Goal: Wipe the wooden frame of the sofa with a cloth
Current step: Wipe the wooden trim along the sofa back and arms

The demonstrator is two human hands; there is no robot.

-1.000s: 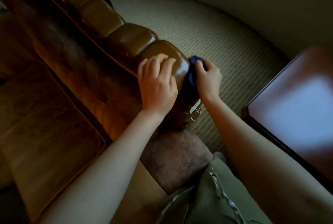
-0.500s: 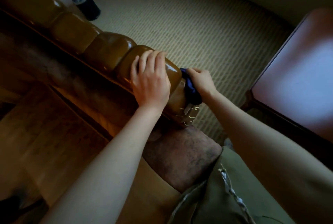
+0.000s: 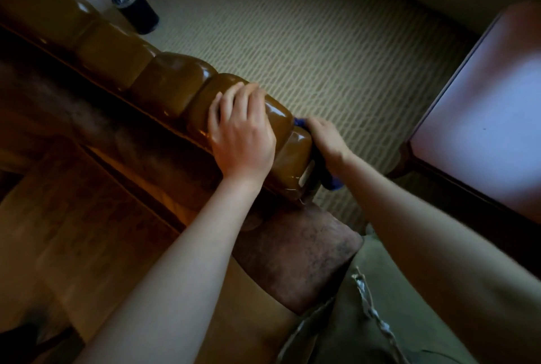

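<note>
The sofa's glossy brown wooden frame [image 3: 172, 82] runs as a row of rounded lobes from upper left to the centre. My left hand [image 3: 243, 135] rests on top of the last big lobe, fingers spread and draped over it. Just right of the frame's end, my right hand [image 3: 329, 141] grips a dark blue cloth [image 3: 330, 180] against the outer side of the frame. Most of the cloth is hidden by the hand and the wood; a bit shows above the fingers and below the wrist.
A black cylindrical tumbler [image 3: 136, 9] stands on the ribbed beige carpet [image 3: 336, 50] behind the frame. A dark wooden table with a glossy top [image 3: 483, 129] sits at the right. Brown seat cushions [image 3: 73, 217] fill the left; a brown cushion [image 3: 301, 252] lies below the frame's end.
My right hand with the cloth has slid down the outer side of the frame's end. The left hand stays on the top lobe; the view has shifted, bringing the tumbler into sight.
</note>
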